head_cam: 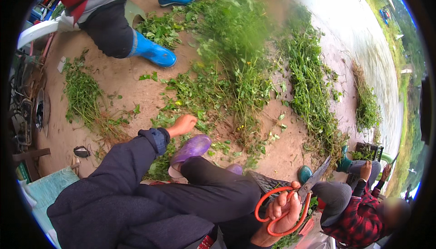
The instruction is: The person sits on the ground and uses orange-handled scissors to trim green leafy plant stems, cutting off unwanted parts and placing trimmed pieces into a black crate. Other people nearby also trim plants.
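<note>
My right hand [281,208] holds a pair of scissors [306,187] with orange-red looped handles over my lap, low right of centre. The blades point up and to the right. My left hand [184,125] reaches out past my knee above the ground, its fingers curled in; I see nothing held in it, though the finger undersides are hidden. Just beyond it lie cut green leafy stems [204,92], spread in a broad heap. A purple shoe [192,148] is below that hand.
A person in blue boots [155,53] sits at upper left. Another person in a checked shirt [357,218] sits at lower right, beside a black crate [369,151]. More plant bundles lie left [81,92] and right [306,85]. A black plastic crate [267,182] stands by my knee.
</note>
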`<state>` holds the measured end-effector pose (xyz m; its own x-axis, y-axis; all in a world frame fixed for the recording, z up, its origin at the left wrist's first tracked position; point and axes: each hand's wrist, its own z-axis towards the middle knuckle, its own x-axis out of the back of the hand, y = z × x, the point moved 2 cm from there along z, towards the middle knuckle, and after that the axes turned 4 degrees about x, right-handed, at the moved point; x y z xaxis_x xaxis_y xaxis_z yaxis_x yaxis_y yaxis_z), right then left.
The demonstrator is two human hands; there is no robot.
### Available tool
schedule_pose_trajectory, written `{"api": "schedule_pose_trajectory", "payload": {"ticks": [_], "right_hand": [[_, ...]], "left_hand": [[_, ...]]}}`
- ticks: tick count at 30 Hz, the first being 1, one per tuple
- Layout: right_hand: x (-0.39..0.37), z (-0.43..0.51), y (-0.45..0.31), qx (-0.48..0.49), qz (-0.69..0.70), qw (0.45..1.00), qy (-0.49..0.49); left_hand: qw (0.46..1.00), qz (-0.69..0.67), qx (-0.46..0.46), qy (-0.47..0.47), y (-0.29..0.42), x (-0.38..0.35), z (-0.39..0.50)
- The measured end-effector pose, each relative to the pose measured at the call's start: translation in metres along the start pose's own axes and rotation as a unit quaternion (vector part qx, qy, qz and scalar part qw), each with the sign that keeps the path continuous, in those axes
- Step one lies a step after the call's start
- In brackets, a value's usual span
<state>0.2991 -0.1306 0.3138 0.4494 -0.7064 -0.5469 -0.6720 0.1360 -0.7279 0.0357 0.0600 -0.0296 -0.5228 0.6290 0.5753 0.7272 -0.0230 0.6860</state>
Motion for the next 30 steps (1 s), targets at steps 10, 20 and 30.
{"api": "schedule_pose_trajectory", "payload": {"ticks": [10,20,30], "right_hand": [[0.005,0.001,0.001,0.007,-0.056,0.998,0.001],[-0.001,-0.006,0.001,0.015,-0.087,0.996,0.019],[-0.017,-0.011,0.004,0.035,-0.112,0.993,0.018]], "left_hand": [[0.732,-0.641,0.231,-0.010,0.055,-0.051,0.086],[0.832,-0.536,-0.021,0.139,0.117,0.051,-0.003],[0.850,-0.492,-0.155,0.110,0.166,0.135,-0.071]]}}
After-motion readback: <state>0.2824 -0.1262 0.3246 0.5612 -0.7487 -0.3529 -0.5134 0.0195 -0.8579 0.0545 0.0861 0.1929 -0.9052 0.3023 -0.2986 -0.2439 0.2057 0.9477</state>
